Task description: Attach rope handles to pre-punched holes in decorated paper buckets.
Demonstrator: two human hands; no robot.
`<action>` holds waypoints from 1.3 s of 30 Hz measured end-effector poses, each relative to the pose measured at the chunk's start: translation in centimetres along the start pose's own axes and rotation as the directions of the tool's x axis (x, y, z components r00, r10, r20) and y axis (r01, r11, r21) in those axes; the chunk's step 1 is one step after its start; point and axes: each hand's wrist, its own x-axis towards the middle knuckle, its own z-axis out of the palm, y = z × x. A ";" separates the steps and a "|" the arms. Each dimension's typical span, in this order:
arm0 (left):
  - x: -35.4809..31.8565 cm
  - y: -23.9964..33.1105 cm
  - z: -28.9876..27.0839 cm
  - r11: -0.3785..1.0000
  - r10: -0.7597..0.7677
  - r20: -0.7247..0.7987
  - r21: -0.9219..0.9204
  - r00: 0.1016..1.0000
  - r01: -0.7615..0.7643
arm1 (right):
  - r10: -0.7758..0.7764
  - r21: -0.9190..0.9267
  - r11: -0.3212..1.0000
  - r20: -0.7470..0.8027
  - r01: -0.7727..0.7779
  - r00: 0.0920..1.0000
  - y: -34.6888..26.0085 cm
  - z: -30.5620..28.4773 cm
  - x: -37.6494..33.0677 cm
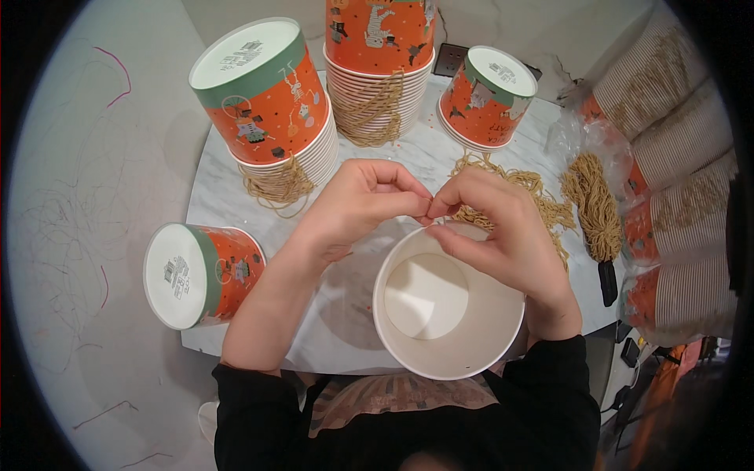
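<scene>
Head cam: both hands pinch at the far rim of an open white paper bucket (448, 314), fingertips meeting over it. Left hand (357, 200) and right hand (495, 228) each nip thumb to forefinger on something thin at the rim, too small to tell what. Bucket smooth, round, upright at near edge of marble table (345, 330). Tan string bundles (593, 204) lie right; orange printed bucket stacks (271, 102) stand behind.
</scene>
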 end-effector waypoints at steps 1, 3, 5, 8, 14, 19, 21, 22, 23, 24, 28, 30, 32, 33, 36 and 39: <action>0.1 -0.3 0.1 1.000 0.001 0.000 0.000 1.000 -0.001 | 0.009 -0.036 0.999 -0.019 -0.010 1.000 -0.1 0.1 0.0; 0.3 -0.7 0.3 0.999 0.029 -0.028 -0.044 0.999 -0.031 | 0.016 -0.071 0.997 -0.037 -0.018 0.999 -0.2 0.3 0.0; 0.3 -0.8 0.4 0.998 0.032 -0.032 -0.052 0.999 -0.034 | 0.015 -0.116 0.993 -0.084 -0.024 0.996 -0.2 0.5 0.0; 0.5 -1.0 0.5 0.998 0.004 -0.060 -0.061 0.998 -0.008 | -0.009 -0.195 0.981 -0.125 -0.015 0.992 -0.1 0.7 -0.2; 0.5 -1.1 0.4 0.997 -0.020 -0.069 -0.070 0.997 0.015 | 0.011 -0.176 0.984 -0.145 -0.037 0.989 0.1 1.0 -0.3; 0.4 -0.8 0.3 1.000 -0.002 0.000 -0.020 1.000 0.002 | 0.022 -0.095 0.995 -0.115 -0.033 0.993 0.1 0.5 -0.2; 0.4 -0.7 0.3 0.999 -0.032 -0.013 -0.005 0.999 0.032 | 0.009 -0.083 0.996 -0.110 -0.018 0.994 0.0 0.4 -0.1; 0.4 -0.8 0.4 0.999 -0.032 -0.012 -0.006 0.999 0.032 | 0.021 -0.077 0.997 -0.111 -0.029 0.994 0.0 0.4 -0.1; 0.5 -0.8 0.5 1.000 -0.022 -0.013 0.010 1.000 0.022 | 0.032 -0.071 0.997 -0.112 -0.040 0.993 0.0 0.3 -0.1; 0.5 -0.9 0.5 1.000 -0.013 -0.019 0.026 1.000 0.014 | 0.030 -0.069 0.997 -0.109 -0.038 0.994 0.1 0.4 -0.1; 0.6 -1.2 0.0 1.000 -0.019 -0.011 0.013 1.000 0.019 | 0.014 -0.080 0.997 -0.101 -0.022 0.995 0.0 0.5 0.0; 0.7 -1.3 -0.1 0.999 -0.032 0.006 0.007 0.999 0.032 | 0.005 -0.079 0.997 -0.090 -0.012 0.996 -0.1 0.4 0.0; 0.6 -1.2 0.3 0.999 -0.032 -0.006 0.011 0.999 0.032 | -0.073 -0.171 0.983 -0.078 0.059 0.994 0.0 0.5 -0.1; 0.6 -1.1 0.4 0.999 -0.032 -0.012 0.014 0.999 0.032 | -0.074 -0.172 0.983 -0.076 0.060 0.994 0.1 0.5 -0.1; 0.7 -0.9 0.5 0.996 -0.064 0.015 0.067 0.998 0.063 | -0.154 -0.317 0.938 -0.026 0.138 0.988 0.2 0.6 -0.1; 0.7 -1.3 0.2 0.999 -0.043 0.040 0.009 0.998 0.042 | -0.217 -0.380 0.903 0.001 0.201 0.976 0.3 0.6 0.0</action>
